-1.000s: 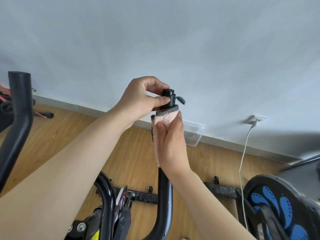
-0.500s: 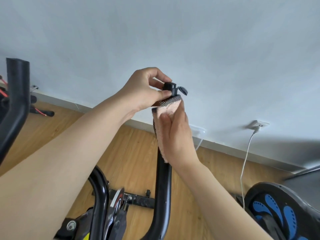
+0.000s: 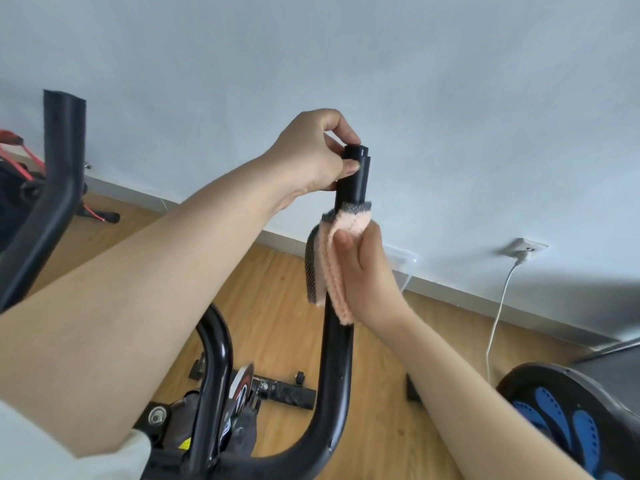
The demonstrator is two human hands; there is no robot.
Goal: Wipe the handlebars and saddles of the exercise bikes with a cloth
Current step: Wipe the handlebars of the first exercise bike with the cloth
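Left grip [image 3: 311, 150] pinches the bar [image 3: 337, 358] at its top edge; right grip [image 3: 370, 278] curls round the cloth [image 3: 332, 271], wrapped on the bar just below. Open air to the right, wall [image 3: 450, 98] behind. Since a second ago the cloth sits lower, baring more tip

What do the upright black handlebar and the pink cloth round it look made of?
The upright black handlebar tube looks like gloss-painted metal, judging by its smooth sheen, though coated plastic is possible. The pink cloth looks like soft, fuzzy microfibre with a grey mesh-textured backing.
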